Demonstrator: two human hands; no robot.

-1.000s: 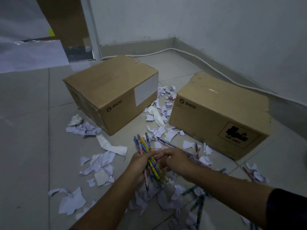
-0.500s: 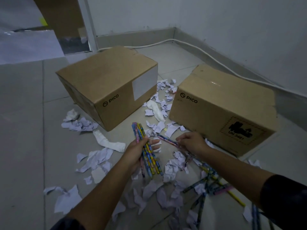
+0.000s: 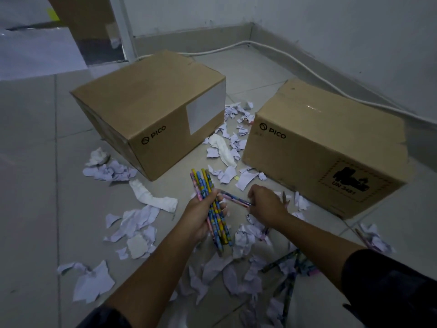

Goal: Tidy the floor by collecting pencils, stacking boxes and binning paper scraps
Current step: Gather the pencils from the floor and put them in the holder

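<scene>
Between the boxes (image 3: 151,110), near me, my left hand (image 3: 201,216) is gripping a pencil bundle (image 3: 212,209); my right hand (image 3: 266,204) is pinching one pencil (image 3: 234,199) above paper scraps (image 3: 246,237).

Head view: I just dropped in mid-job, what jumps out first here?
Two brown cardboard boxes dominate: the left box at centre left, the right box nearer the wall, not stacked. White paper scraps litter the tiles between and in front of them. At centre, the left hand grips a bundle of pencils while the right hand brings one more pencil to it; loose pencils lie on the floor at lower right.
</scene>
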